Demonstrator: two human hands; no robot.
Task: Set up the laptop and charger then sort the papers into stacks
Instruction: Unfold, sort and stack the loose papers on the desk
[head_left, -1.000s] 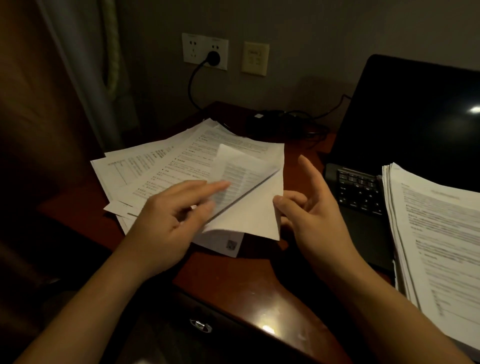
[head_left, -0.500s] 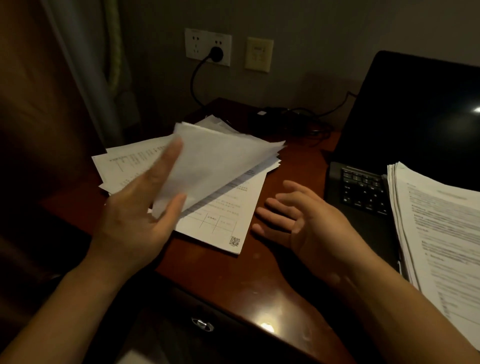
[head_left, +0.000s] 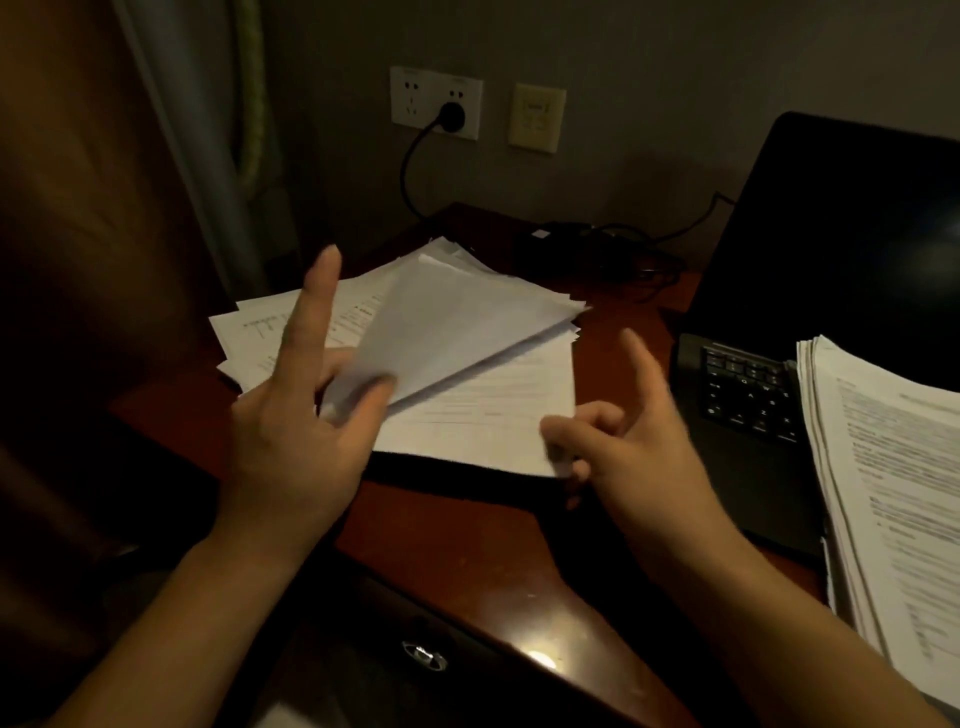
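Observation:
A loose pile of printed papers (head_left: 260, 338) lies at the desk's left side. My left hand (head_left: 296, 431) pinches a lifted bundle of sheets (head_left: 447, 327) between thumb and fingers, its index finger pointing up. Under the bundle lies a single printed sheet (head_left: 493, 421); my right hand (head_left: 634, 457) pinches its near right corner, index finger raised. The open black laptop (head_left: 852, 249) stands at the right, its screen dark. A thick paper stack (head_left: 893, 493) rests on its keyboard side. The charger brick (head_left: 561, 234) lies behind the papers, its cable plugged into the wall socket (head_left: 436, 109).
The reddish wooden desk (head_left: 457, 535) has a drawer with a metal handle (head_left: 423, 656) below its front edge. A curtain (head_left: 197, 156) hangs at the left. A cream wall plate (head_left: 536, 117) sits beside the socket. Cables (head_left: 649, 249) coil behind the laptop.
My right hand moved from hovering palm-up beside the papers to pinching the bottom sheet's near corner. My left hand keeps the lifted bundle raised, its index finger now straighter.

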